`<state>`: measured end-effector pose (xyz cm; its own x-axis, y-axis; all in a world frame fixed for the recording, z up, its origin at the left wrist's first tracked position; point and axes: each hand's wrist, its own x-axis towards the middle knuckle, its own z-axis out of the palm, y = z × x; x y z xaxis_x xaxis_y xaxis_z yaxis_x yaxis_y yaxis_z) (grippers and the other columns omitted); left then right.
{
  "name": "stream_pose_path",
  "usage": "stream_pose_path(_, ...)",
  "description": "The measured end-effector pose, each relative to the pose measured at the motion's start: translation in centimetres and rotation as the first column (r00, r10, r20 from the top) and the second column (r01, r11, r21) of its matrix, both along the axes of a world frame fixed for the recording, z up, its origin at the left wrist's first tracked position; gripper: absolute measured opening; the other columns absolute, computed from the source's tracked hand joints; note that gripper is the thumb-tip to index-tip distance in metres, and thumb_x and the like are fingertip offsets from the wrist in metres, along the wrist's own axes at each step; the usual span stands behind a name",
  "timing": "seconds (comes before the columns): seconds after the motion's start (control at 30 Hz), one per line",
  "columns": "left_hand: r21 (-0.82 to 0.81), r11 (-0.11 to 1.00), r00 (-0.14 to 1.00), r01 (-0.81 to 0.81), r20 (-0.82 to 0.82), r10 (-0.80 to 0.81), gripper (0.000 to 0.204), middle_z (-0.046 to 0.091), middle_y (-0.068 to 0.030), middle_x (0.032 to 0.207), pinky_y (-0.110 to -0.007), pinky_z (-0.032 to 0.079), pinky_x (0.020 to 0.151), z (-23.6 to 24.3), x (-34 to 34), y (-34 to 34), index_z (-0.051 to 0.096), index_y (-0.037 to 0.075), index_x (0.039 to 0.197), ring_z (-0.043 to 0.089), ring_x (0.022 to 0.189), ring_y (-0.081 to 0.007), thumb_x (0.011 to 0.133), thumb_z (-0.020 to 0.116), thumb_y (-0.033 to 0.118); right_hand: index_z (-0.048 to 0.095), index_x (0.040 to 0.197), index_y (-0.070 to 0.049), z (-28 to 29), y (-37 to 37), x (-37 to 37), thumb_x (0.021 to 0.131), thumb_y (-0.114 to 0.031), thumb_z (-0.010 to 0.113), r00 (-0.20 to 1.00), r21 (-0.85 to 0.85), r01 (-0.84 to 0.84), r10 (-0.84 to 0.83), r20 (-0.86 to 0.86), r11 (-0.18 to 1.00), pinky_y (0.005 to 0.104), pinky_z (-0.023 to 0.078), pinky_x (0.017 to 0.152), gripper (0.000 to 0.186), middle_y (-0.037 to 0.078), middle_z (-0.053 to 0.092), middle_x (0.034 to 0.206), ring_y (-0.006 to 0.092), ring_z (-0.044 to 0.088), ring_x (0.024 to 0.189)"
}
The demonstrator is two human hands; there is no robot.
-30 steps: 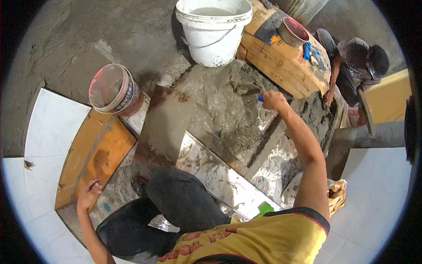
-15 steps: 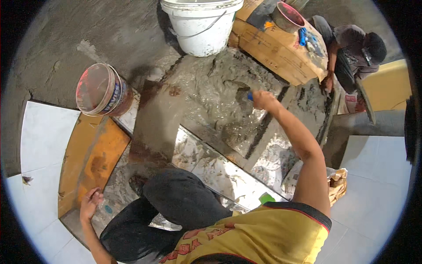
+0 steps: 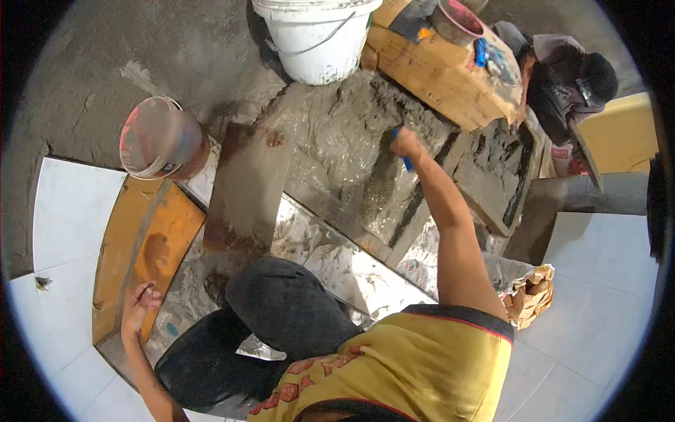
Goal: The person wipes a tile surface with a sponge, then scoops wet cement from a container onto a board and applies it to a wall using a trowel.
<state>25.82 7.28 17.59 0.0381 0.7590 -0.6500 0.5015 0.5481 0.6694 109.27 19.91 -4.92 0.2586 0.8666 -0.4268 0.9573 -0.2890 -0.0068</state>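
Note:
My right hand point(image 3: 406, 143) is closed round the blue handle of a tool point(image 3: 408, 163), whose darker working end is hard to make out against the wet grey mortar point(image 3: 337, 148). At the lower left, my left hand point(image 3: 140, 304) has loosely curled fingers, apart, with nothing visible held, beside an orange-brown board point(image 3: 165, 246). Between my hands lies a flat brownish-grey sheet point(image 3: 242, 190) smeared with cement, left of the mortar. A white strip of splattered tile point(image 3: 316, 260) runs below the mortar.
White bucket point(image 3: 316, 46) at top centre; stained small bucket point(image 3: 158, 141) at left. Cardboard point(image 3: 436, 84) at upper right carries a red-rimmed container point(image 3: 457, 21) and blue items. Another person point(image 3: 562, 88) crouches beyond it. White tiles flank both sides point(image 3: 74, 211) point(image 3: 594, 295); crumpled paper bag point(image 3: 527, 295) lies right.
My right hand has moved up and slightly left through the mortar with the tool, its arm now more upright. The view has shifted a little. My left hand stays low at the left.

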Motion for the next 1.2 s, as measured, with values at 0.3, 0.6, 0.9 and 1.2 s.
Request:
stream_pose_path(0.3,0.024,1.0,1.0,-0.013,-0.021,0.014,0.033,0.068,-0.0083,0.096,-0.028,0.053,0.075,0.2,-1.0,-0.7,0.058,0.001,0.126,0.064,0.079,-0.0145,0.101,0.055,0.023,0.065,0.106,-0.002,13.9,-4.2,-0.4,0.079,-0.017,0.062,0.999,-0.026,-0.013,0.015,0.051,1.0,0.0463,0.055,0.086,0.031,0.024,0.069,0.104,0.0377,0.068,0.101)
stream_pose_path(0.6,-0.073,0.997,0.991,-0.015,-0.132,0.005,0.033,0.067,-0.0082,0.096,-0.028,0.053,0.077,0.3,-0.5,-0.9,0.059,0.001,0.127,0.065,0.081,-0.014,0.103,0.052,0.022,0.067,0.106,-0.002,0.3,6.2,-0.8,0.086,-0.012,0.055,0.894,-0.01,-0.373,0.362,0.265,0.928,0.0432,0.057,0.081,0.025,0.02,0.069,0.112,0.0333,0.07,0.099)
stream_pose_path(0.9,-0.018,0.995,0.988,0.1,-0.113,-0.102,0.036,0.068,-0.0087,0.097,-0.027,0.053,0.073,1.1,0.6,1.0,0.058,0.004,0.128,0.066,0.079,-0.0136,0.102,0.055,0.028,0.062,0.109,-0.002,11.1,-6.1,-2.0,0.081,-0.014,0.061,0.991,0.012,-0.113,0.112,0.077,0.993,0.049,0.055,0.085,0.03,0.023,0.068,0.105,0.0396,0.068,0.101)
stream_pose_path(1.2,-0.132,0.988,0.985,-0.084,-0.163,0.062,0.04,0.068,-0.007,0.098,-0.027,0.053,0.072,-0.8,-2.4,-0.6,0.055,0.002,0.13,0.065,0.077,-0.0122,0.102,0.056,0.031,0.068,0.095,0.0,4.2,-0.3,8.2,0.081,-0.024,0.064,0.994,0.03,0.09,-0.092,0.061,0.995,0.0435,0.056,0.081,0.029,0.022,0.07,0.1,0.0335,0.069,0.098)
